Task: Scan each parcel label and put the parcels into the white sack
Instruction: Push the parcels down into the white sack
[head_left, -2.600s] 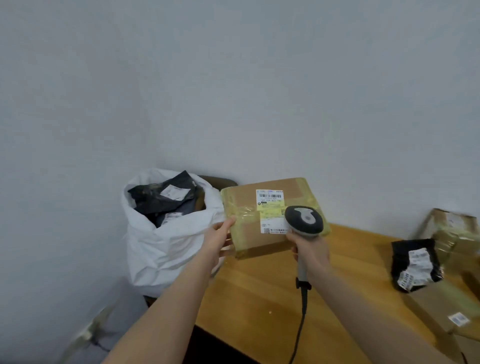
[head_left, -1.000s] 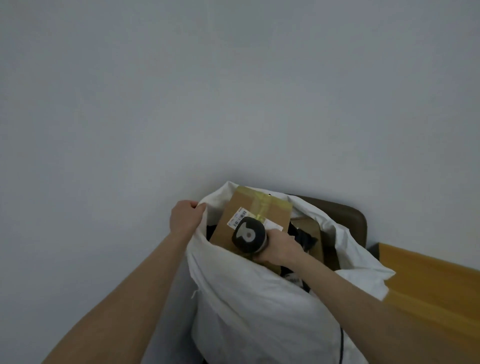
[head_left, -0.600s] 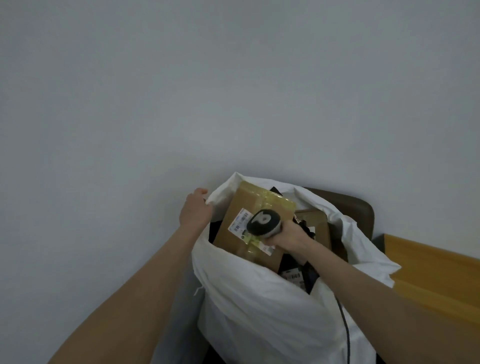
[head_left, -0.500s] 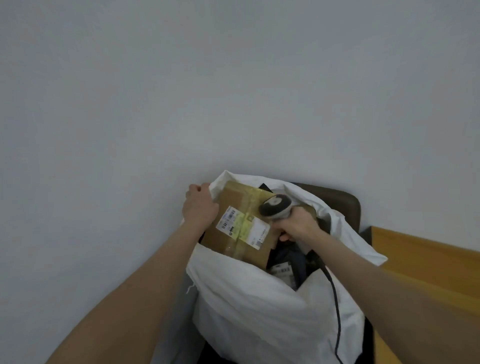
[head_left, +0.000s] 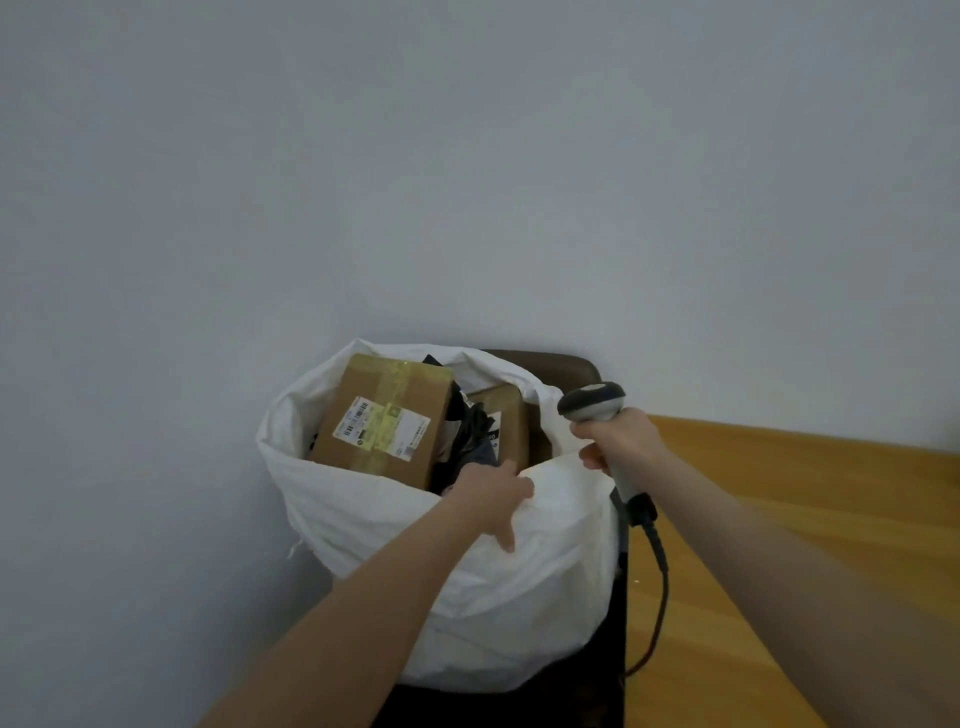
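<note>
The cardboard parcel (head_left: 382, 422) lay tilted, label up, inside the white sack (head_left: 467, 571) among dark bags. The left hand (head_left: 493, 493) gripped the sack's near rim, fingers seemingly folded over it. The right hand (head_left: 621, 439) was clenched around the scanner (head_left: 592, 402) beside the wooden table (head_left: 805, 519).

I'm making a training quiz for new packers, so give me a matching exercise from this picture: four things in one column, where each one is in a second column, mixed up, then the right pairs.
Things
1. Brown cardboard parcel with a white label
2. Grey handheld barcode scanner
3. Left hand
4. Light wooden table

Places
A. On the near rim of the white sack
B. To the right of the sack
C. Gripped in the right hand
D. Lying inside the sack, label up

Pairs: 1-D, 2-C, 3-A, 4-B
</note>
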